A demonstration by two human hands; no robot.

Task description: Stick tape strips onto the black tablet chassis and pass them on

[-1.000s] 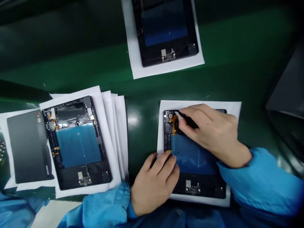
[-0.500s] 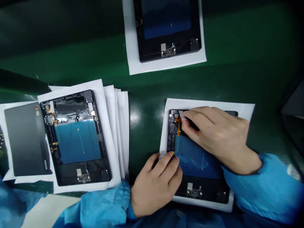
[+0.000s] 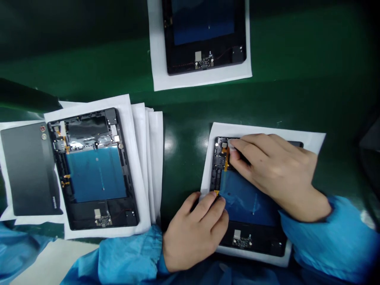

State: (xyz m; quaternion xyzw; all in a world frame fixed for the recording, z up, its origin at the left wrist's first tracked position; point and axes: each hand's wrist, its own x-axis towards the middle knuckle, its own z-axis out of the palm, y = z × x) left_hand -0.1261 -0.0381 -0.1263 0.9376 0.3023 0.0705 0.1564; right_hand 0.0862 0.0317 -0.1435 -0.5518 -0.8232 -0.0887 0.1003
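Note:
An opened tablet (image 3: 246,206) with a blue battery panel lies on a white sheet (image 3: 308,136) in front of me. My left hand (image 3: 194,231) rests on the tablet's lower left edge, fingers curled and pressing near a small orange connector (image 3: 216,193). My right hand (image 3: 276,172) lies over the tablet's upper part, fingertips pinched on a small white strip (image 3: 231,144) beside the orange flex cable (image 3: 227,160) at the top left corner. The tablet's top right is hidden under that hand.
At the left another opened tablet (image 3: 95,170) lies on a stack of white sheets (image 3: 148,158), next to a dark grey back cover (image 3: 26,170). A third opened tablet (image 3: 204,35) on white paper sits at the far edge of the green belt (image 3: 297,79).
The right hand's fingertips have shifted left with the white strip toward the tablet's top left corner. The left hand has stayed put. The view has drifted slightly.

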